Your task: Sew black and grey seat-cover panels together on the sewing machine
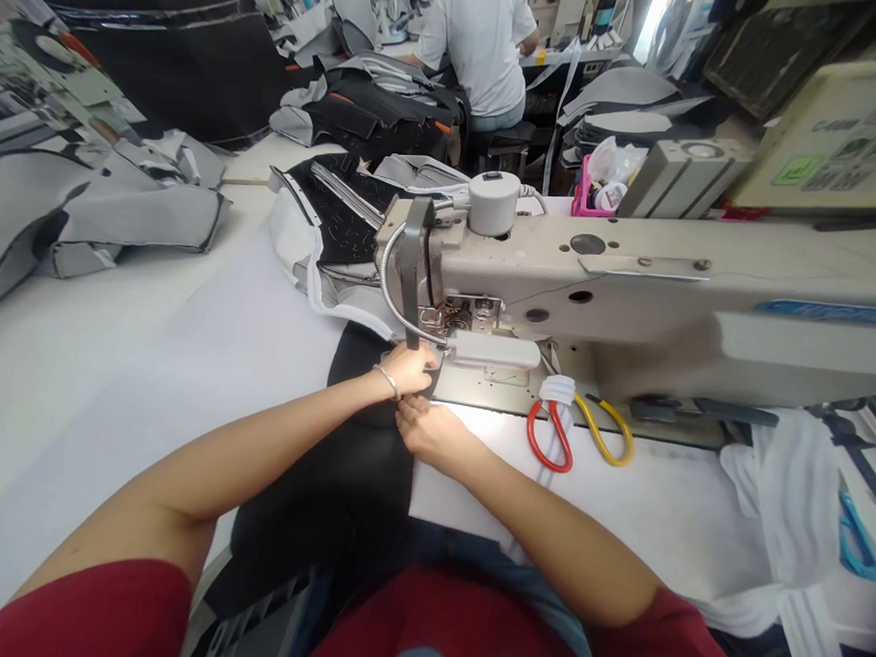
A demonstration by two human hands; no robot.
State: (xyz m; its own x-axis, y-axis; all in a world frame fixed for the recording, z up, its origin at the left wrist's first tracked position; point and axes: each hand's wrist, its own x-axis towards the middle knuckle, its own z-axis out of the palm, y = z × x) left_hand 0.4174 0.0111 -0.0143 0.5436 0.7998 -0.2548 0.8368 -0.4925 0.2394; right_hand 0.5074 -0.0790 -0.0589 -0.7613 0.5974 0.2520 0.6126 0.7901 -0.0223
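Observation:
A black fabric panel [366,451] runs from the sewing machine's needle area over the table's front edge towards my lap. My left hand [408,369], with a bracelet at the wrist, is closed on the panel just in front of the needle area, its fingers bent. Close below it, my right hand [434,432] grips the panel's right edge, fingertips pinched together. The beige sewing machine [511,283] has a white lamp [496,350] on a bendable metal neck, partly hiding the needle area. Scissors [549,433] with a red and a yellow handle lie right of my hands.
Grey and black sewn pieces [341,220] lie behind the machine head, and more grey pieces [140,213] at the left. White strips [795,504] and blue-handled scissors [858,540] are at the right. A pink basket [582,195] stands behind the machine; a person [483,52] sits beyond.

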